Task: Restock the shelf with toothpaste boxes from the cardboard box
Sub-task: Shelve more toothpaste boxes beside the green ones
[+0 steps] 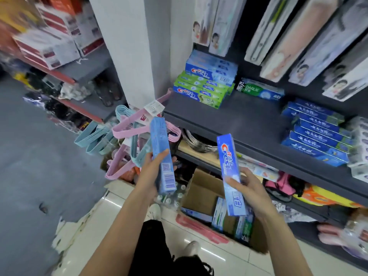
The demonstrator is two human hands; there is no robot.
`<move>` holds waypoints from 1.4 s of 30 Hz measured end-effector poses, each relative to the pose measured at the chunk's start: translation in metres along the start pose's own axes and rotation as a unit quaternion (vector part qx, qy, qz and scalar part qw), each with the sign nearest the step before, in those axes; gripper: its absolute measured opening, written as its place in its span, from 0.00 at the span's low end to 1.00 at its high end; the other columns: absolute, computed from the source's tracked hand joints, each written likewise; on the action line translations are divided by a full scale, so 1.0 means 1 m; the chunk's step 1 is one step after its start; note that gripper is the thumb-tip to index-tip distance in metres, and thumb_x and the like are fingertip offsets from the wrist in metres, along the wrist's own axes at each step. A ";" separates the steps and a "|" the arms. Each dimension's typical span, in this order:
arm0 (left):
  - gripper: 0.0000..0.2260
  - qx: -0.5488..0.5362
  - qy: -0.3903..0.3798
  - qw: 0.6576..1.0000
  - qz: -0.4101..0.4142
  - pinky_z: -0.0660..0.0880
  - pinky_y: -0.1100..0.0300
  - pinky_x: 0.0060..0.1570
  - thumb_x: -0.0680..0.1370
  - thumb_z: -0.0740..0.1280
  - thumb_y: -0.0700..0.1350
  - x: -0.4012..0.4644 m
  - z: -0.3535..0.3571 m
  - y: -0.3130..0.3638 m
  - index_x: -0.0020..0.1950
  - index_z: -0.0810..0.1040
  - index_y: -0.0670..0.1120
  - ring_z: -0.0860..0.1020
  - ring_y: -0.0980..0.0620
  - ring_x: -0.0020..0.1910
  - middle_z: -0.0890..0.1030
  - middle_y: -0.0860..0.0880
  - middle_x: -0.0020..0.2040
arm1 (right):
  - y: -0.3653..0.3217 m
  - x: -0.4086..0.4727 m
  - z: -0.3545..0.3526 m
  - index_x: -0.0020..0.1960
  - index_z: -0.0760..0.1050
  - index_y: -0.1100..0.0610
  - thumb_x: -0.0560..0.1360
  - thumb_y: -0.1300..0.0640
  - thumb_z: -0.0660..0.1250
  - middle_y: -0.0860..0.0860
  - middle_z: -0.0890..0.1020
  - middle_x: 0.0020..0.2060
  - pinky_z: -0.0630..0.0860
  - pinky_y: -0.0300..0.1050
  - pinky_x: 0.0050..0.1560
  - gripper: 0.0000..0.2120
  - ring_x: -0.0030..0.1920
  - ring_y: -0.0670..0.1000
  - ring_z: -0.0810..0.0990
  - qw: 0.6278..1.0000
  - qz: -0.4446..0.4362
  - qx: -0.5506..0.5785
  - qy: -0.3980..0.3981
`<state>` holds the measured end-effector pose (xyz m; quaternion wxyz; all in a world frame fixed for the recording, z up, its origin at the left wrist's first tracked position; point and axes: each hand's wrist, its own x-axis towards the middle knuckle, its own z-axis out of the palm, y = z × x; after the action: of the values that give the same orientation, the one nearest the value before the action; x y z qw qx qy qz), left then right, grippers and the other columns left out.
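Toothpaste boxes are in both hands, held upright above the floor in front of the shelf. Left hand grips a pale blue box round its lower half, barcode side facing up. Right hand pinches a blue Crest box near its lower end, thumb across the front. Below them the cardboard box sits open on the floor with a few more toothpaste boxes inside. On the shelf a Crest stack stands at the left end, a Darlie box just beside it, and a dark blue stack farther right, with bare shelf between. Pink and blue hangers hang at the shelf's left corner, close to the left hand's box.
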<state>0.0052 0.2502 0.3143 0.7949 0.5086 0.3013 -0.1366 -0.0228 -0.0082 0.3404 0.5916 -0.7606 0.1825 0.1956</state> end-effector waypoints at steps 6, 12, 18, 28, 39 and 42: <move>0.12 0.018 -0.044 0.999 0.013 0.74 0.55 0.37 0.76 0.67 0.54 0.052 -0.017 0.078 0.52 0.77 0.46 0.77 0.51 0.31 0.79 0.51 0.30 | -0.106 0.129 0.025 0.66 0.72 0.54 0.70 0.56 0.73 0.58 0.74 0.55 0.72 0.49 0.50 0.25 0.56 0.59 0.74 0.865 -0.212 -0.405 0.207; 0.18 -0.043 -0.096 0.994 0.009 0.75 0.55 0.46 0.81 0.59 0.49 0.085 -0.033 0.125 0.69 0.70 0.45 0.78 0.50 0.44 0.80 0.44 0.56 | -0.181 0.250 0.048 0.62 0.70 0.60 0.74 0.61 0.67 0.60 0.76 0.59 0.68 0.56 0.56 0.17 0.59 0.63 0.70 0.779 -0.256 -0.508 0.266; 0.17 -0.045 -0.114 0.992 -0.021 0.78 0.63 0.34 0.81 0.56 0.54 0.104 -0.050 0.145 0.50 0.80 0.46 0.82 0.53 0.35 0.84 0.47 0.42 | -0.189 0.318 0.046 0.61 0.73 0.61 0.77 0.63 0.61 0.60 0.75 0.61 0.62 0.55 0.65 0.13 0.64 0.61 0.67 0.725 -0.240 -0.605 0.226; 0.17 -0.047 -0.082 0.994 0.048 0.78 0.52 0.50 0.80 0.58 0.49 0.128 0.000 0.138 0.66 0.71 0.43 0.79 0.46 0.49 0.79 0.42 0.58 | -0.162 0.165 0.160 0.61 0.70 0.50 0.76 0.49 0.65 0.47 0.81 0.48 0.76 0.39 0.48 0.14 0.46 0.45 0.81 0.992 -0.083 -0.068 -0.063; 0.22 0.470 -0.151 0.854 0.165 0.57 0.55 0.66 0.82 0.50 0.54 0.205 0.089 0.135 0.71 0.66 0.45 0.63 0.44 0.70 0.67 0.43 0.71 | -0.190 0.209 0.074 0.61 0.76 0.50 0.70 0.56 0.74 0.49 0.82 0.54 0.75 0.48 0.58 0.20 0.55 0.51 0.79 0.893 -0.181 -0.383 0.149; 0.23 0.629 -0.132 0.707 0.295 0.48 0.50 0.72 0.80 0.57 0.53 0.232 0.088 0.141 0.73 0.63 0.48 0.56 0.47 0.74 0.61 0.48 0.75 | -0.189 0.239 0.052 0.62 0.75 0.52 0.72 0.59 0.70 0.52 0.80 0.59 0.73 0.51 0.57 0.18 0.61 0.56 0.76 0.831 -0.207 -0.472 0.208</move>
<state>0.2898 0.2551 0.3001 0.3219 0.9304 -0.1281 -0.1193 0.2740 0.0752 0.3623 0.1355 -0.9899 0.0254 -0.0322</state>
